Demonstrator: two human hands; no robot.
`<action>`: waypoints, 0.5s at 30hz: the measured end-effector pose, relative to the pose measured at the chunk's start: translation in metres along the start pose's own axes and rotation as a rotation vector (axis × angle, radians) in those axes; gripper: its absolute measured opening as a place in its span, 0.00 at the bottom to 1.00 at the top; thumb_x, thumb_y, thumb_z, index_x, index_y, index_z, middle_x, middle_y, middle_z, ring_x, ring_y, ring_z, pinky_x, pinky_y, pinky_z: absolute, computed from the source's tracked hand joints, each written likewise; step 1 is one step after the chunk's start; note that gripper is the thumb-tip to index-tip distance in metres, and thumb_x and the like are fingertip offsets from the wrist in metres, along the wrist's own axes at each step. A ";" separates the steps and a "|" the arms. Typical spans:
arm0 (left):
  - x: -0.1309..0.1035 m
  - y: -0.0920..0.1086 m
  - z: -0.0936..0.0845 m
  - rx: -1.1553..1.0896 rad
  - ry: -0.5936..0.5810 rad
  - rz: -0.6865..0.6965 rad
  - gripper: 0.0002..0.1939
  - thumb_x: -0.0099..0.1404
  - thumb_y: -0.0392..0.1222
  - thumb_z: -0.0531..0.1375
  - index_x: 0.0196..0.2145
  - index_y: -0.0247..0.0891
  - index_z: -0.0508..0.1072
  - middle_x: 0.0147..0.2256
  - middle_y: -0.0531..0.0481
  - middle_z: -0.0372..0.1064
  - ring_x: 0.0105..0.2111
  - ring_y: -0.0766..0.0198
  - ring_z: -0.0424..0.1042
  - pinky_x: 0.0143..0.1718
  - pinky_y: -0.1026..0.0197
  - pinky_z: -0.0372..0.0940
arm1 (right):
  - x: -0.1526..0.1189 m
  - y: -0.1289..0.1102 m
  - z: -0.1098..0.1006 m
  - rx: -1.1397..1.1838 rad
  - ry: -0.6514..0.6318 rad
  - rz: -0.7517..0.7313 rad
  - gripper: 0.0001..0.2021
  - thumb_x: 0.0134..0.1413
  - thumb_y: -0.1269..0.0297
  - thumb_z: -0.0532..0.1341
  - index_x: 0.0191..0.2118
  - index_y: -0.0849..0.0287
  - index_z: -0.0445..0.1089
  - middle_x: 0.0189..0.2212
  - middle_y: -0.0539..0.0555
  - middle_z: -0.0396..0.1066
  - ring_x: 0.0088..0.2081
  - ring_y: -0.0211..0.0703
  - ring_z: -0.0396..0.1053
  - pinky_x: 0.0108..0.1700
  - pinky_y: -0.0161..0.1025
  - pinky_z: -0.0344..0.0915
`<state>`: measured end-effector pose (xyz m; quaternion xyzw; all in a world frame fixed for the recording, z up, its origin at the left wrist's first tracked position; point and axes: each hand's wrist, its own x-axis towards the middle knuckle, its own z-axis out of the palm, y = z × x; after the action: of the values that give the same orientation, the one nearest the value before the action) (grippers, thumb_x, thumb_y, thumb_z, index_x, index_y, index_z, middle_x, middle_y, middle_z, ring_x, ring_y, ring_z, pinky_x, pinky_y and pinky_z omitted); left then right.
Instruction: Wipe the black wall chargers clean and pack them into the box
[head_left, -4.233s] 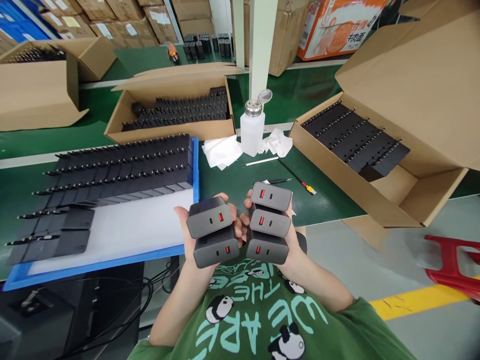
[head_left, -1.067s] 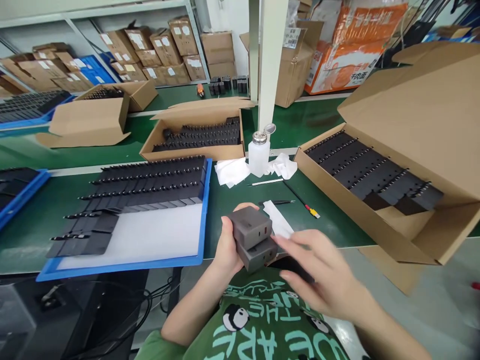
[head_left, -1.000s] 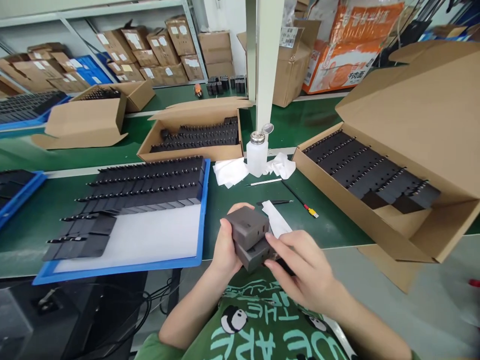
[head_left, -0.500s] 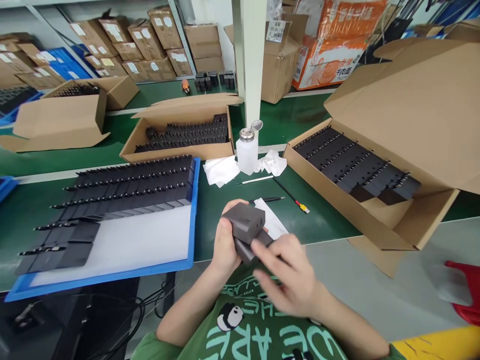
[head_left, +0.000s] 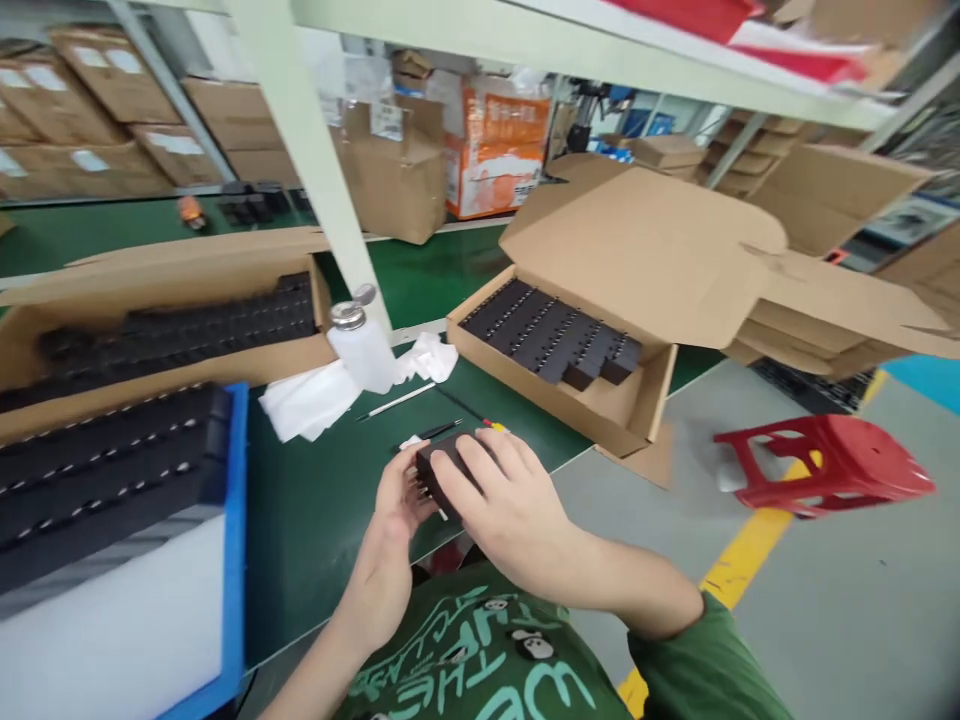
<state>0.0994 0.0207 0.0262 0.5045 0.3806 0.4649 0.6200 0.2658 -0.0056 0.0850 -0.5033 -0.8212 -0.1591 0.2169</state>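
Note:
Both my hands are closed round dark grey blocks [head_left: 444,468] above the table's front edge. My left hand [head_left: 397,510] grips them from the left side, near some metal prongs. Across the top lie the fingers of my right hand [head_left: 510,500]. How many blocks I hold is hidden by my fingers. Just beyond are black tweezers [head_left: 441,430], a white stick [head_left: 397,401] and a thin cable with a yellow end [head_left: 495,426].
An open carton [head_left: 555,400] of black blocks stands right of centre. At the left are another carton [head_left: 262,362] and a blue-edged tray [head_left: 237,560] of blocks. A white bottle [head_left: 364,352] stands among tissues [head_left: 311,400]. A red stool [head_left: 862,465] is at the right.
The view has swung to the right, bringing in the red stool. My right hand has moved onto the top of the blocks, which are now turned, with prongs showing.

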 end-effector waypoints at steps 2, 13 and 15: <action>0.002 0.005 0.001 -0.030 -0.008 -0.018 0.42 0.60 0.79 0.51 0.59 0.45 0.68 0.61 0.42 0.66 0.60 0.45 0.67 0.56 0.49 0.68 | -0.008 0.025 -0.015 0.016 -0.037 0.103 0.23 0.54 0.75 0.57 0.57 0.61 0.64 0.51 0.59 0.72 0.49 0.53 0.64 0.50 0.48 0.63; -0.014 0.023 -0.041 -0.033 0.263 0.032 0.23 0.66 0.63 0.59 0.49 0.44 0.70 0.53 0.44 0.73 0.48 0.49 0.78 0.46 0.52 0.74 | -0.061 0.230 -0.015 -0.052 -0.441 1.049 0.23 0.28 0.68 0.72 0.37 0.58 0.67 0.33 0.54 0.66 0.30 0.45 0.68 0.32 0.38 0.63; -0.021 0.027 -0.051 -0.035 0.304 0.091 0.21 0.69 0.60 0.57 0.50 0.44 0.70 0.55 0.42 0.72 0.49 0.50 0.77 0.46 0.52 0.73 | -0.057 0.233 -0.011 -0.079 -0.440 1.050 0.20 0.29 0.67 0.74 0.32 0.59 0.67 0.31 0.55 0.66 0.31 0.47 0.68 0.33 0.40 0.62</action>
<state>0.0402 0.0157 0.0427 0.4345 0.4386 0.5700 0.5422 0.4991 0.0487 0.0746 -0.8729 -0.4802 0.0479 0.0719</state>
